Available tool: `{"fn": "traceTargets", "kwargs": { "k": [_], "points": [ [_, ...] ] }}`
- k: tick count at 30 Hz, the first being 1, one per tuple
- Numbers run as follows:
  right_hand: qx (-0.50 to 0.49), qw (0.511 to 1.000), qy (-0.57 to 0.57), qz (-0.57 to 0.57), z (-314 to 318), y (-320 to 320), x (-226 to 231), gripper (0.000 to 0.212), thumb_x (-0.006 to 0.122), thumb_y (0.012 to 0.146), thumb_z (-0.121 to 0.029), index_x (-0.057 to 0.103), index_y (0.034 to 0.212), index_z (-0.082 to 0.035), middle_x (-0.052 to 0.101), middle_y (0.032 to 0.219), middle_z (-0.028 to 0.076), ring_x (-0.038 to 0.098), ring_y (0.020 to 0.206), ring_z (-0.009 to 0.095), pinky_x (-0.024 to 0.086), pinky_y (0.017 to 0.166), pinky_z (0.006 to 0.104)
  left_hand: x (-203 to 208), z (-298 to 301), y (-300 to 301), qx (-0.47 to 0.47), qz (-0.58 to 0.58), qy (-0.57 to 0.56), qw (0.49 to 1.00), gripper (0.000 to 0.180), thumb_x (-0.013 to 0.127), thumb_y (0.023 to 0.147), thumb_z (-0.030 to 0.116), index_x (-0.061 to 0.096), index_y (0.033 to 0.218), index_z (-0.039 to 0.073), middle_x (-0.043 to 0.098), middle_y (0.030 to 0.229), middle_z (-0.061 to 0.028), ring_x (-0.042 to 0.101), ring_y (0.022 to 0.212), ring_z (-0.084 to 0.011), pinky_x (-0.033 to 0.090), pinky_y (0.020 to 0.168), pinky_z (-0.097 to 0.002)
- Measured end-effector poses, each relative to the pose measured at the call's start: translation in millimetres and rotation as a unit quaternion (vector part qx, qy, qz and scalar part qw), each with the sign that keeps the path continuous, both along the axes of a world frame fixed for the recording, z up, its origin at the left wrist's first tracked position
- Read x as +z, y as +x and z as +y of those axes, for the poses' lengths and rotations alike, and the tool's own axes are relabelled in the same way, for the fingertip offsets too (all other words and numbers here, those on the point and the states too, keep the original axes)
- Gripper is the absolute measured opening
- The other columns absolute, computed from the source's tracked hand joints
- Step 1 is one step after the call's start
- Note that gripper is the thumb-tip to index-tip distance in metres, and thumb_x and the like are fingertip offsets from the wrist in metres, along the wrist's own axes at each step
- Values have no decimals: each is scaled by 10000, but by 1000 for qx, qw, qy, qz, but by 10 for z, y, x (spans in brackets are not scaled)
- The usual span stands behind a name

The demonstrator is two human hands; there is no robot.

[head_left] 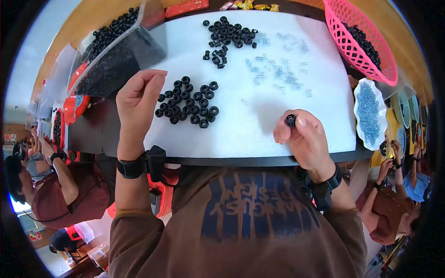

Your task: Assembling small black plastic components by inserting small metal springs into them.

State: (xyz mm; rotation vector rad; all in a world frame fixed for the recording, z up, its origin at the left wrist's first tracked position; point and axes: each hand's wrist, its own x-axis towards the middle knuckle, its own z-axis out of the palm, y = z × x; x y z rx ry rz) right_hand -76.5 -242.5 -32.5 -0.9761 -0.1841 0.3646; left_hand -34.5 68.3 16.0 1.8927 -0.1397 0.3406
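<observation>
My right hand (303, 134) pinches a small black ring-shaped plastic part (290, 121) between thumb and fingers, above the near right of the white work mat (241, 141). My left hand (139, 99) is raised over the mat's left side, thumb and fingertips pressed together; whatever may be between them is hidden. Beside it lies a loose group of similar black ring parts (187, 103). A second group of black parts (229, 32) sits farther back. Several tiny clear, spring-like pieces (280, 69) are scattered over the mat's right half.
A clear bin (134, 51) of black parts stands at the back left, with an orange-red container (76, 104) beside it. To the right are a pink basket (333, 28) of black parts and a white scalloped dish (359, 116) of tiny bluish pieces. Other people work on both sides.
</observation>
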Motion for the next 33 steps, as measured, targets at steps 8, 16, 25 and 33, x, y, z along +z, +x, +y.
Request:
{"fn": "traceTargets", "kwargs": {
  "k": [8, 16, 25, 33],
  "points": [
    [4, 1000, -7, 5, 8, 8, 10, 314, 484, 923, -242, 582, 968, 52, 570, 727, 62, 522, 710, 149, 419, 725, 291, -92, 54, 74, 22, 22, 29, 999, 104, 581, 859, 57, 644, 921, 0, 509, 700, 67, 391, 603, -2, 304, 531, -160],
    [-1, 1000, -20, -12, 12, -2, -5, 335, 479, 929, -266, 579, 966, 51, 567, 724, 62, 517, 704, 142, 418, 713, 280, -171, 2, 58, 15, 7, 47, 999, 110, 579, 856, 58, 645, 918, -3, 518, 698, 62, 405, 613, -2, 315, 539, -154],
    [-10, 999, -33, -19, 26, -23, -13, 347, 490, 921, -278, 573, 957, 57, 567, 719, 68, 520, 691, 145, 422, 696, 281, -177, -9, -22, 28, 10, 68, 997, 116, 590, 851, 69, 648, 908, -13, 557, 735, 48, 446, 654, -6, 357, 575, -153],
    [-22, 998, -23, -58, 84, 12, -65, 370, 396, 950, -270, 549, 971, 67, 533, 697, 69, 508, 674, 177, 422, 690, 316, -138, 29, -162, -5, -76, 135, 988, 159, 570, 871, 145, 660, 931, 28, 495, 657, 77, 401, 576, 2, 305, 499, -159]
  ]
}}
